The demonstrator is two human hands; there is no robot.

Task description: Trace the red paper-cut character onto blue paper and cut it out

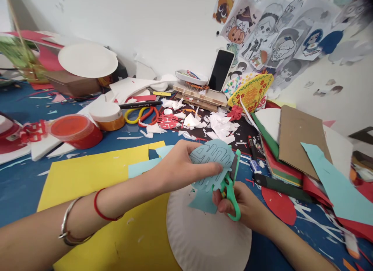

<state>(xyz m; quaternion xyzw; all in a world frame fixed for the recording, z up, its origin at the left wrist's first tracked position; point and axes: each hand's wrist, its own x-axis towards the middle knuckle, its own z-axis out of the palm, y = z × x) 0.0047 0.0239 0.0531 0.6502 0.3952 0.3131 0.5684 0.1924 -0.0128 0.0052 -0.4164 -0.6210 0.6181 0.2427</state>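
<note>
Pale blue paper [210, 159] is pinched in my left hand [180, 166], held just above a paper plate [208, 236] on the tabletop [20, 197]. My right hand [244, 203] is closed around green-handled scissors [230, 201], their blades at the paper's edge, so my hands are close together. Yellow card [87, 174] lies beside the plate, with a stack of coloured card [281, 168] off to the right.

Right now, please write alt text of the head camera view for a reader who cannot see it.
A person's left hand holds a pale blue paper cutout while the right hand holds green-handled scissors at its edge, above a white paper plate, amid scattered paper scraps.
</note>
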